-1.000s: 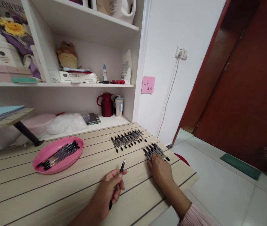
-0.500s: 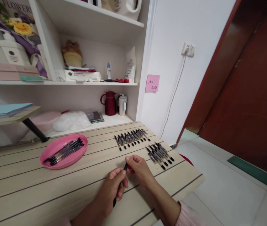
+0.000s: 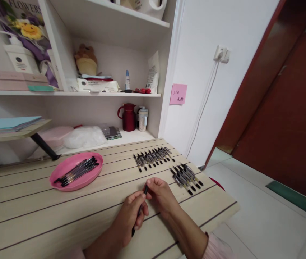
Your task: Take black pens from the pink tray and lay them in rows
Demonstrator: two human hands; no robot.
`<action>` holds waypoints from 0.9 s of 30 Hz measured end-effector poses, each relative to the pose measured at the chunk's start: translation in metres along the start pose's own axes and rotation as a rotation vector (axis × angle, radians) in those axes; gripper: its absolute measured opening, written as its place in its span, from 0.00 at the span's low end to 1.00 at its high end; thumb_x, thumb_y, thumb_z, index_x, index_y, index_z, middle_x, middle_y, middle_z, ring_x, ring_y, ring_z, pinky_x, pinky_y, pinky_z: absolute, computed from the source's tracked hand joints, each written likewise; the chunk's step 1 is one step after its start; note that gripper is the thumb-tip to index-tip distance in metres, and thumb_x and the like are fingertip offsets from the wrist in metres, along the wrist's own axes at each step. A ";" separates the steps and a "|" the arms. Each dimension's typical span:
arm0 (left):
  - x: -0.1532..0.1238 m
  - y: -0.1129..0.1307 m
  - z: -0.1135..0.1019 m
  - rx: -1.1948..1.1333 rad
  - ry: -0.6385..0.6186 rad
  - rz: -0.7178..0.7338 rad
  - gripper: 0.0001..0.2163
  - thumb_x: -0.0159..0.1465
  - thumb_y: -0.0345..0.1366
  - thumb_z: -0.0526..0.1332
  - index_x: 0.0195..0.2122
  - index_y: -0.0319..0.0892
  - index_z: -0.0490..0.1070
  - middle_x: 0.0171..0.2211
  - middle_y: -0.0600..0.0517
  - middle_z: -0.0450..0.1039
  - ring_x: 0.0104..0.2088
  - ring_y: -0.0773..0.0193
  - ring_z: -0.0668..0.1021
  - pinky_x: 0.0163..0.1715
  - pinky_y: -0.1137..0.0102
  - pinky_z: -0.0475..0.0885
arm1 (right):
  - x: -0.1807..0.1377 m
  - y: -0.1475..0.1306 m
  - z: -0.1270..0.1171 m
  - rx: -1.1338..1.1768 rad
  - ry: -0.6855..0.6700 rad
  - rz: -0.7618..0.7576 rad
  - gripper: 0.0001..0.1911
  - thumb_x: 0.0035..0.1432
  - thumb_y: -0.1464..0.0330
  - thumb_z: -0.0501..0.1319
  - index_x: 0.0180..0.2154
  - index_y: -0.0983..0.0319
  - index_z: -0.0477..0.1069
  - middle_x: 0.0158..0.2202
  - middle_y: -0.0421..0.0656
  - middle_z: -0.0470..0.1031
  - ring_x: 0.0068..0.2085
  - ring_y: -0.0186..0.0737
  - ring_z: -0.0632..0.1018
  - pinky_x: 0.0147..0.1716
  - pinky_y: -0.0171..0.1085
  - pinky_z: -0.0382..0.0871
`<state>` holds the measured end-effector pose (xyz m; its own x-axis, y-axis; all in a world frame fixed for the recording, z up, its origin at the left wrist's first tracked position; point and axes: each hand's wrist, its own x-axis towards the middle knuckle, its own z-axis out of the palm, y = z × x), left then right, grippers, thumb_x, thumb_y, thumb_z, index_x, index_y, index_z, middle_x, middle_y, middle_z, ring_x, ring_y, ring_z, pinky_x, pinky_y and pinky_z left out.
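Observation:
Over the front of the table, my left hand point(image 3: 131, 214) is closed around a black pen point(image 3: 140, 209), which slants up toward the right. My right hand point(image 3: 160, 195) pinches the upper end of the same pen between thumb and fingers. Much of the pen is covered by my fingers. Beyond my hands lies a row of several pens point(image 3: 153, 158), side by side. A second group of pens point(image 3: 187, 177) lies to the right of my right hand. More pens point(image 3: 79, 171) rest in a pink oval dish point(image 3: 93, 177) to the left.
The wooden table point(image 3: 61, 219) has dark stripes, and its right edge drops to a tiled floor. A white shelf unit point(image 3: 110, 96) stands behind, holding a red jug point(image 3: 129, 118) and a light cup point(image 3: 143, 118). A small raised stand point(image 3: 41, 127) is at the left.
The view has shifted slightly, so the scene sits a little further right. Both hands keep hold of the pen in nearly the same pose.

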<state>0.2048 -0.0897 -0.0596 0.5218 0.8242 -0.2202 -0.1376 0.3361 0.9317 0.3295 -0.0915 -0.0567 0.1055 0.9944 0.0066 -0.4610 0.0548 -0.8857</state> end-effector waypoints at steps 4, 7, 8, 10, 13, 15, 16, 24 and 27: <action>0.000 0.000 0.001 0.002 0.002 0.002 0.13 0.57 0.45 0.57 0.36 0.41 0.65 0.17 0.60 0.65 0.08 0.79 0.54 0.08 0.78 0.45 | -0.001 -0.001 0.001 0.101 -0.030 0.020 0.18 0.46 0.55 0.65 0.30 0.65 0.71 0.23 0.41 0.73 0.20 0.28 0.66 0.22 0.30 0.55; 0.000 0.001 0.001 0.009 -0.002 -0.002 0.12 0.58 0.44 0.56 0.36 0.40 0.65 0.17 0.59 0.65 0.09 0.79 0.54 0.08 0.78 0.45 | -0.001 -0.001 0.002 0.052 -0.010 0.012 0.18 0.46 0.56 0.65 0.24 0.65 0.69 0.16 0.37 0.68 0.18 0.27 0.63 0.21 0.29 0.54; 0.000 0.001 0.001 0.009 -0.003 -0.004 0.12 0.58 0.44 0.55 0.36 0.40 0.65 0.17 0.59 0.65 0.09 0.79 0.54 0.08 0.78 0.45 | -0.001 -0.001 0.003 0.044 -0.009 0.006 0.17 0.45 0.56 0.66 0.24 0.65 0.69 0.16 0.38 0.68 0.18 0.27 0.63 0.20 0.29 0.54; -0.001 0.002 0.001 0.008 -0.005 -0.002 0.11 0.59 0.43 0.54 0.37 0.40 0.65 0.17 0.59 0.65 0.09 0.79 0.54 0.08 0.78 0.44 | -0.001 -0.001 0.003 0.084 -0.004 0.006 0.18 0.44 0.56 0.66 0.28 0.65 0.71 0.22 0.41 0.73 0.20 0.29 0.66 0.21 0.29 0.56; -0.002 0.002 0.000 0.006 0.004 0.001 0.12 0.59 0.43 0.54 0.37 0.40 0.65 0.18 0.59 0.65 0.09 0.79 0.54 0.09 0.78 0.44 | -0.001 -0.001 0.004 0.098 0.002 0.031 0.19 0.45 0.55 0.65 0.29 0.64 0.71 0.23 0.41 0.73 0.22 0.30 0.68 0.21 0.30 0.57; -0.002 0.002 0.000 0.005 0.007 -0.002 0.12 0.59 0.43 0.55 0.37 0.40 0.65 0.18 0.59 0.64 0.09 0.79 0.54 0.09 0.79 0.44 | 0.000 -0.001 0.004 0.036 -0.003 0.027 0.18 0.45 0.55 0.65 0.25 0.65 0.69 0.16 0.38 0.68 0.18 0.28 0.64 0.20 0.29 0.55; -0.002 0.003 0.000 0.003 0.007 -0.006 0.12 0.59 0.43 0.55 0.36 0.40 0.65 0.17 0.59 0.64 0.09 0.79 0.54 0.09 0.79 0.44 | 0.000 -0.001 0.004 0.017 -0.010 0.020 0.18 0.45 0.56 0.65 0.23 0.65 0.69 0.15 0.37 0.66 0.17 0.27 0.63 0.20 0.29 0.53; -0.001 0.003 0.001 -0.009 0.022 -0.003 0.11 0.58 0.44 0.55 0.34 0.41 0.63 0.17 0.59 0.64 0.09 0.79 0.54 0.09 0.79 0.43 | 0.001 0.002 0.005 0.133 -0.015 0.047 0.17 0.47 0.56 0.65 0.28 0.65 0.70 0.21 0.41 0.72 0.20 0.28 0.65 0.21 0.29 0.56; -0.001 0.003 0.001 -0.007 0.027 -0.010 0.11 0.58 0.44 0.55 0.34 0.41 0.63 0.17 0.59 0.65 0.09 0.79 0.54 0.09 0.79 0.43 | 0.002 0.004 0.003 0.079 -0.008 0.024 0.16 0.46 0.59 0.66 0.23 0.65 0.68 0.15 0.37 0.66 0.18 0.27 0.63 0.20 0.29 0.53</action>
<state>0.2051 -0.0903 -0.0562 0.5005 0.8325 -0.2376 -0.1378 0.3476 0.9275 0.3251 -0.0887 -0.0587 0.0870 0.9962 -0.0105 -0.5317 0.0375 -0.8461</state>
